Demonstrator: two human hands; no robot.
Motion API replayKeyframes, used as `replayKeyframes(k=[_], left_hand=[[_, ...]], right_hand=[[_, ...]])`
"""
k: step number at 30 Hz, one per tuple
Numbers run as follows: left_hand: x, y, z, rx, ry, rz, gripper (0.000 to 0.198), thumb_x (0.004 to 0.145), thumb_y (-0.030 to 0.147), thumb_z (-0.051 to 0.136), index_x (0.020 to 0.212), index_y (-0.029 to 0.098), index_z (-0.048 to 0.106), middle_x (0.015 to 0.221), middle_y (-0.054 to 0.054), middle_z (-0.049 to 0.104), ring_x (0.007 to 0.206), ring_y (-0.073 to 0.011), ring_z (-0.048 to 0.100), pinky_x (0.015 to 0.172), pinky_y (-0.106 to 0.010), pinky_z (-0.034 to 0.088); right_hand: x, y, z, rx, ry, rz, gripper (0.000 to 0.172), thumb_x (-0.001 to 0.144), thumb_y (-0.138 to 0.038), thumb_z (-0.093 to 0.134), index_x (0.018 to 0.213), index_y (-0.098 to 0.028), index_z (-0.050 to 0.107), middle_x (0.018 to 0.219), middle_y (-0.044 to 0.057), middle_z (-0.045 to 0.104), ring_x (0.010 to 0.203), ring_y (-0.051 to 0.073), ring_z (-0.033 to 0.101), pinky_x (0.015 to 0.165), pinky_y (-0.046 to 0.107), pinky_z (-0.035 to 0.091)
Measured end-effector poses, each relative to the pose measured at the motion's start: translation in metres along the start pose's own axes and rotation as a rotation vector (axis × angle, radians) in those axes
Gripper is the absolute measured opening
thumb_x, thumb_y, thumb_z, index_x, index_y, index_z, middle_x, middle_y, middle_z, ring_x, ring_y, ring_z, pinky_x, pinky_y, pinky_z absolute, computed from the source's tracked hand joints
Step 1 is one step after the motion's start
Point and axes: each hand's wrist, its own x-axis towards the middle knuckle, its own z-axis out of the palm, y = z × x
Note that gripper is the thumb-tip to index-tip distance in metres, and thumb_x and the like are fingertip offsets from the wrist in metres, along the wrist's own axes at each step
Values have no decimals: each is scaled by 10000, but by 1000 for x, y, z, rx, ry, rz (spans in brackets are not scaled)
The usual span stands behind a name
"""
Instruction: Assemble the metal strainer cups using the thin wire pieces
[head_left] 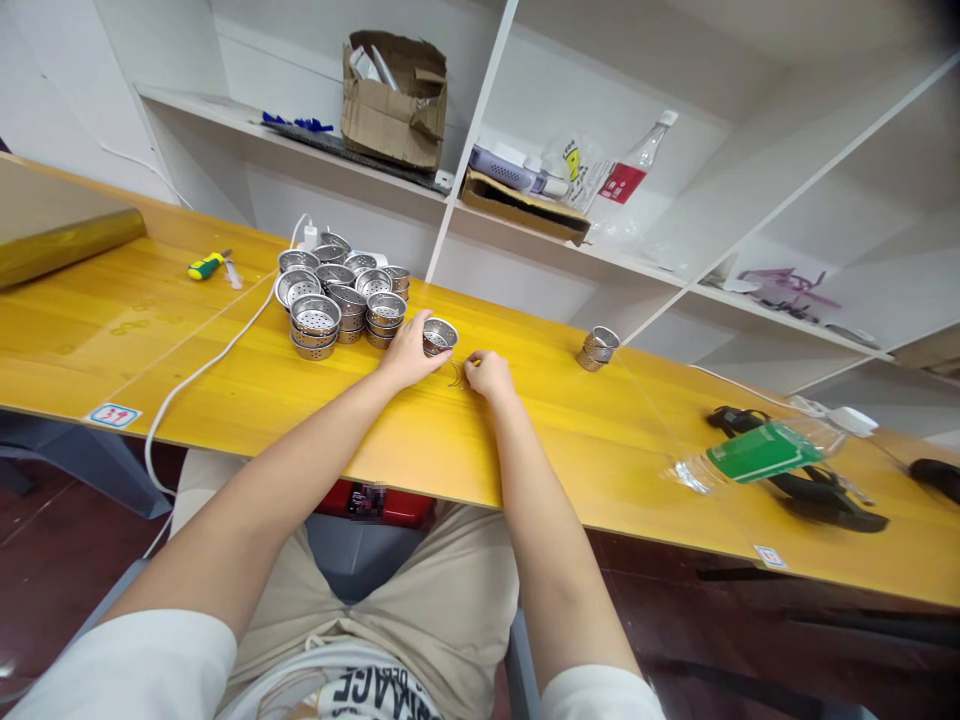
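Note:
My left hand [409, 353] is closed around a small perforated steel strainer cup [439, 335], tilted on the yellow table [525, 420]. My right hand [489, 375] is pinched on a thin wire ring [455, 372] lying just below the cup. To the left of my left hand stands a pile of several identical steel strainer cups [341, 298], some stacked. A short stack of the same cups [598, 348] lies on its side to the right, apart from both hands.
A white cable [217, 355] runs across the table's left part, past a yellow-green screwdriver [206, 266]. A clear bottle with a green label [757, 452] and a black tool [810, 485] lie at right. White shelves behind hold a cardboard box [395, 98] and bottles.

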Motion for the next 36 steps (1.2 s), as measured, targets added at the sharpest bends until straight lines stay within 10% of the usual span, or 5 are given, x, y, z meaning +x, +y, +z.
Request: replayKeyframes(k=[13, 19, 23, 31, 36], left_hand=[[-1, -2, 1, 25, 11, 54, 817, 788, 392, 795, 1468, 172, 399, 1473, -187, 540, 1398, -343, 504, 1203, -494, 391], [-3, 14, -12, 89, 121, 229, 678, 815, 404, 755, 1387, 194, 458, 1450, -170, 525, 1411, -336, 464, 1209, -496, 369], [0, 25, -23, 80, 245, 201, 309, 843, 460, 696, 988, 223, 562, 1018, -96, 632, 1029, -269, 618, 960, -425, 512], [8, 17, -25, -11, 235, 120, 559, 861, 484, 619, 548, 233, 230, 492, 55, 227, 491, -116, 269, 538, -319, 247], [9, 14, -24, 42, 180, 147, 482, 919, 408, 555, 552, 233, 296, 511, 31, 334, 518, -141, 363, 592, -323, 354]], right_hand=[[2, 3, 3, -41, 5, -11, 195, 918, -295, 635, 1019, -202, 774, 1051, 119, 775, 1034, 237, 701, 908, 286, 508], [9, 5, -9, 112, 300, 209, 247, 921, -377, 599, 982, -169, 717, 923, 111, 733, 865, 248, 662, 825, 314, 513], [16, 10, -16, 315, 452, 367, 289, 944, -273, 448, 998, -172, 713, 816, 75, 676, 706, 222, 592, 679, 307, 495], [8, 9, -7, 105, 201, 204, 188, 902, -328, 575, 872, -200, 710, 872, 97, 724, 842, 235, 666, 785, 294, 504], [4, 7, -7, -31, -32, 121, 235, 854, -429, 684, 931, -210, 719, 1012, 120, 754, 981, 266, 694, 854, 330, 524]])
